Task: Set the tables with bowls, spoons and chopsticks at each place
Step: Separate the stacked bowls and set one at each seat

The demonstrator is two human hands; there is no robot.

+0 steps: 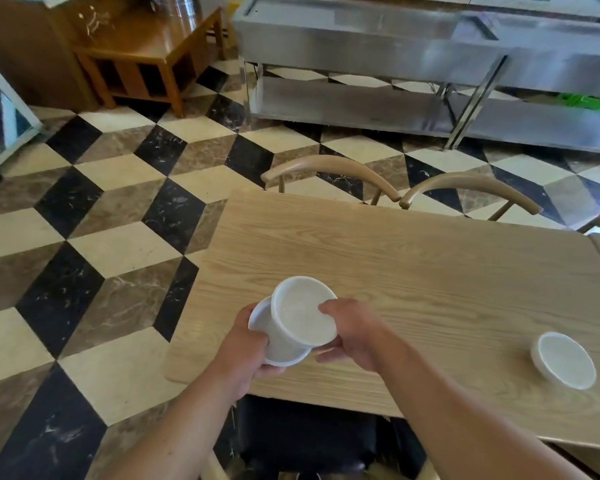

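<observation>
Two white bowls, nested and tilted, are held above the near left part of the light wooden counter [395,265]. The left hand [245,344] grips the outer bowl [284,360] from the left, fingers curled round its wall. The right hand [352,336] pinches the rim of the inner bowl [303,310], thumb on the inside edge and fingers beneath. A third white bowl [563,363] stands upright on the counter to the right, well apart from both hands. Two curved wooden chair backs [329,168] stand at the far edge and a black chair seat [305,434] sits under the near edge. A framed panel [0,116] at far left bears a print too blurred to read.
</observation>
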